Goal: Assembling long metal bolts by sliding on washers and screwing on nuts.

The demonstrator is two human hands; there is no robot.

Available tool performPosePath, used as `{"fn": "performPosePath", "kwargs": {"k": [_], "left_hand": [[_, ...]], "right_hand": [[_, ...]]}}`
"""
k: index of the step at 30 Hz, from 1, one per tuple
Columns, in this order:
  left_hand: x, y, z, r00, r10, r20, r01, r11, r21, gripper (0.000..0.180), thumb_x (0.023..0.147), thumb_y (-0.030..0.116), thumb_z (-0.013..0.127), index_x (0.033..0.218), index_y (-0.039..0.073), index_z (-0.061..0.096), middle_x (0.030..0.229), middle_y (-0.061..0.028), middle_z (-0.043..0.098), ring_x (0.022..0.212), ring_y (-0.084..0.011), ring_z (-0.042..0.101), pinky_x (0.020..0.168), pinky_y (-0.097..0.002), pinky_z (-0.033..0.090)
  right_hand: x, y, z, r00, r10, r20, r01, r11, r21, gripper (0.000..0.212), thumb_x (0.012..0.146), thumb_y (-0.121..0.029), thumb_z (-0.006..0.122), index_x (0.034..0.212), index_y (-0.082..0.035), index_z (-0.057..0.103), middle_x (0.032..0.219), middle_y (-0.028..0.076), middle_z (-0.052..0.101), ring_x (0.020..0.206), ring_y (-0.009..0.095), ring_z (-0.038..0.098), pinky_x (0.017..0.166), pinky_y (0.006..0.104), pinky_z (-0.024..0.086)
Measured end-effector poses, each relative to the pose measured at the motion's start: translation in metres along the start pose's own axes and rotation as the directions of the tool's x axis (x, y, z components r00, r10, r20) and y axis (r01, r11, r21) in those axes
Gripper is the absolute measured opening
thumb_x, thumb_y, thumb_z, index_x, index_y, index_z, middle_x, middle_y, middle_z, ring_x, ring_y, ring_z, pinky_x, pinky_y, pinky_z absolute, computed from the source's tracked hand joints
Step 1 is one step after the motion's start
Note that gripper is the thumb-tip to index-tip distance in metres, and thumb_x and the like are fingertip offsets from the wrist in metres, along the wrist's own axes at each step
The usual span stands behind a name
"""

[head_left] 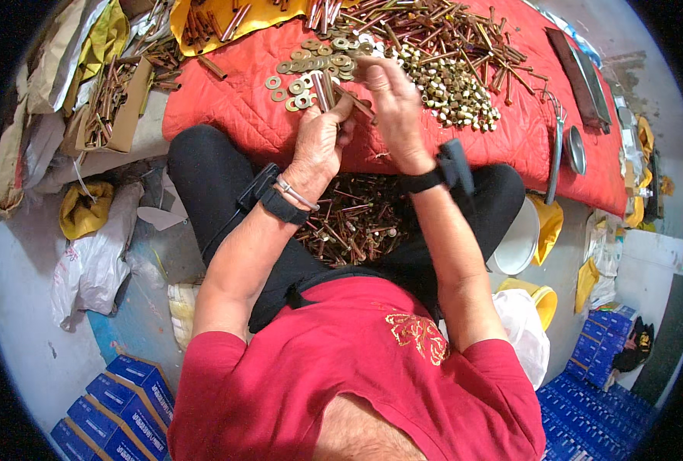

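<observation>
My left hand (322, 146) is closed around a few short metal tubes (325, 91), which stick up past the thumb over the near edge of the red quilted cloth (249, 115). A coppery rod-like piece (357, 101) slants from its fingers toward my right hand (394, 107). That hand is raised beside it, fingers stretched, with nothing plainly held; its palm side is partly hidden. Flat washers (311, 65) lie scattered just beyond the left hand. To the right of the right hand is a heap of small brass-coloured nuts (453, 92). Long coppery bolts (449, 34) are piled behind.
Coppery pieces fill a container (349, 223) between my knees. A cardboard box (126, 115) of metal tubes stands at left. Tubes also lie on yellow cloth (234, 38). Metal tongs (557, 146) and a round metal dish (576, 150) sit at right. Blue boxes (119, 407) are stacked below.
</observation>
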State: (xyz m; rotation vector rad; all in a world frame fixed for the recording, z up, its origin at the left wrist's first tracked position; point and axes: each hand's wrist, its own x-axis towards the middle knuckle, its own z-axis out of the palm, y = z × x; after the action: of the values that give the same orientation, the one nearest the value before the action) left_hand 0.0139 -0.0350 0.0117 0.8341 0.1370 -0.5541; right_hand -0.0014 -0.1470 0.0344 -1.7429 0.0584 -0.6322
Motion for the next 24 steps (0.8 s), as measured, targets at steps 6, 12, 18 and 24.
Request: {"fn": "performPosePath", "kwargs": {"k": [6,12,18,24], "left_hand": [[0.017,0.006,-0.016,0.987,-0.153,0.050,0.157,0.985,-0.069,0.027,0.094,0.028,0.056,0.096,0.001,0.062,0.067,0.0005,0.058,0.049,-0.0048,0.046,0.040,-0.0181,0.034],[0.010,0.006,-0.008,0.989,-0.086,0.116,0.076,0.993,0.094,0.028,0.093,0.032,0.058,0.092,0.004,0.062,0.066,0.0012,0.056,0.047,-0.0020,0.043,0.038,-0.0174,0.032],[-0.005,0.012,-0.006,0.970,-0.034,0.240,-0.013,0.982,0.191,0.029,0.090,0.032,0.062,0.086,0.003,0.065,0.059,0.0054,0.048,0.043,-0.0024,0.033,0.039,-0.0181,0.025],[-0.027,0.029,-0.002,0.918,-0.103,0.383,-0.031,0.944,0.329,0.024,0.088,0.030,0.064,0.085,0.006,0.065,0.058,0.0081,0.046,0.045,-0.0008,0.033,0.041,-0.0185,0.022]], "right_hand": [[0.011,0.008,-0.104,0.987,-0.076,0.138,0.158,0.484,-0.861,0.020,0.078,-0.022,0.069,0.080,-0.004,0.059,0.083,0.012,0.057,0.079,0.032,0.058,0.068,0.0415,0.048],[0.007,0.027,-0.105,0.946,-0.184,0.268,0.317,0.345,-0.883,0.027,0.078,-0.029,0.070,0.078,-0.006,0.057,0.081,0.012,0.054,0.082,0.033,0.055,0.070,0.0432,0.046],[0.001,-0.010,-0.086,0.979,-0.074,0.189,0.170,0.807,-0.566,0.009,0.081,-0.003,0.066,0.086,-0.002,0.058,0.084,0.010,0.058,0.078,0.025,0.060,0.072,0.0312,0.050],[-0.011,-0.025,-0.071,0.938,0.177,0.298,-0.274,0.905,0.325,0.012,0.087,0.000,0.062,0.098,-0.001,0.059,0.096,0.007,0.066,0.087,0.014,0.063,0.081,0.0280,0.052]]}}
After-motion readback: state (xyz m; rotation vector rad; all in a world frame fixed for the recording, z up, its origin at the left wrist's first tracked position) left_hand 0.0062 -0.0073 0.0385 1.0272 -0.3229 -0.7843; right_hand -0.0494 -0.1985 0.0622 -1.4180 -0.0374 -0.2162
